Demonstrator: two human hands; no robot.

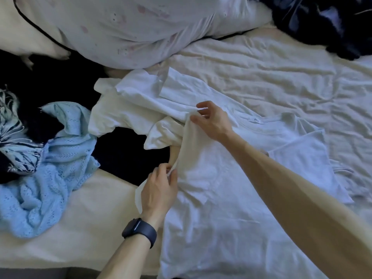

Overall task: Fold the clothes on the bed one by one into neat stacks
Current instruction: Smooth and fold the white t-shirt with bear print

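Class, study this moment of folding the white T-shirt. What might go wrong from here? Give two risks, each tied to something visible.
1. The left hand and right hand only pinch the raised side edge of the white T-shirt; it may slip and the fold land crooked.
2. Another white garment lies against the T-shirt by the right hand and might get caught in the fold.

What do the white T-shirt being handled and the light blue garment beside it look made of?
White short-sleeved T-shirt: probably thin cotton jersey, matte, creasing softly. Light blue garment: an openwork knit, likely yarn; rows of small holes show.
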